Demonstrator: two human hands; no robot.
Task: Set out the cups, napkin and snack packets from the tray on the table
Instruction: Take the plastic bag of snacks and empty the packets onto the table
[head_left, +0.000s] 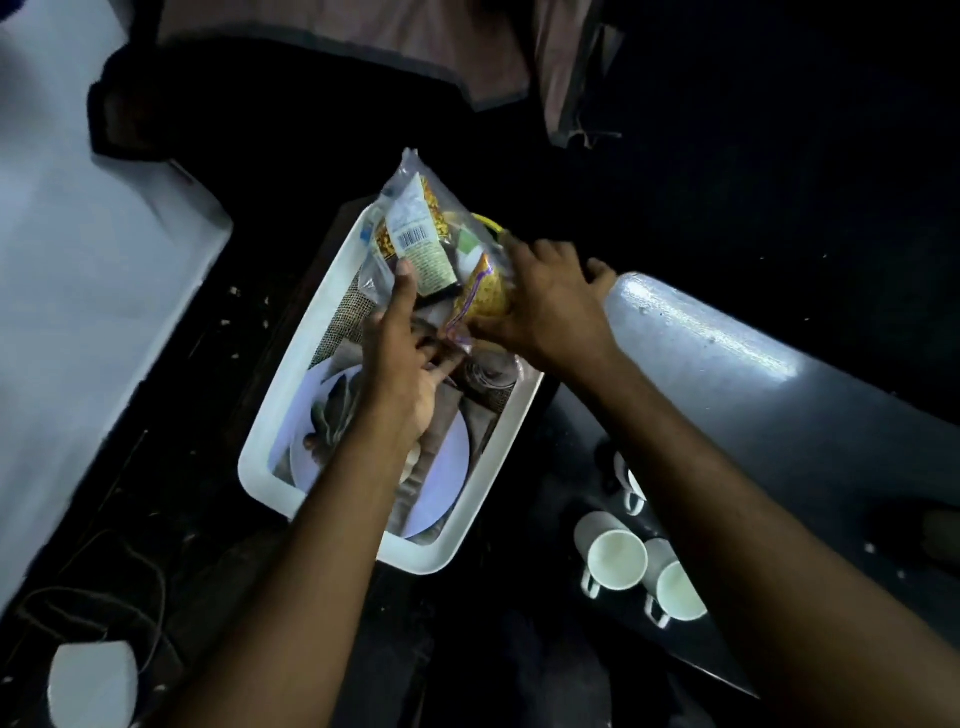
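Note:
A white tray (283, 405) sits in the middle of the view. Over its far end I hold a bundle of snack packets (431, 244) in clear and yellow wrappers. My left hand (402, 364) grips the bundle's lower left side, thumb on a packet. My right hand (545, 306) grips the yellow packet on the right. Inside the tray lie a white plate (452, 467) and brown cloth, partly hidden by my left arm. Two white cups (615, 556) lie on their sides on the dark table (779, 395) to the right; a third cup (631, 486) peeks out behind my right arm.
A pale surface (78, 312) fills the left side. Dark cables (104, 592) and a white object (93, 686) lie at the lower left. A brown and grey chair-like shape (415, 47) stands at the far edge. The surroundings are dim.

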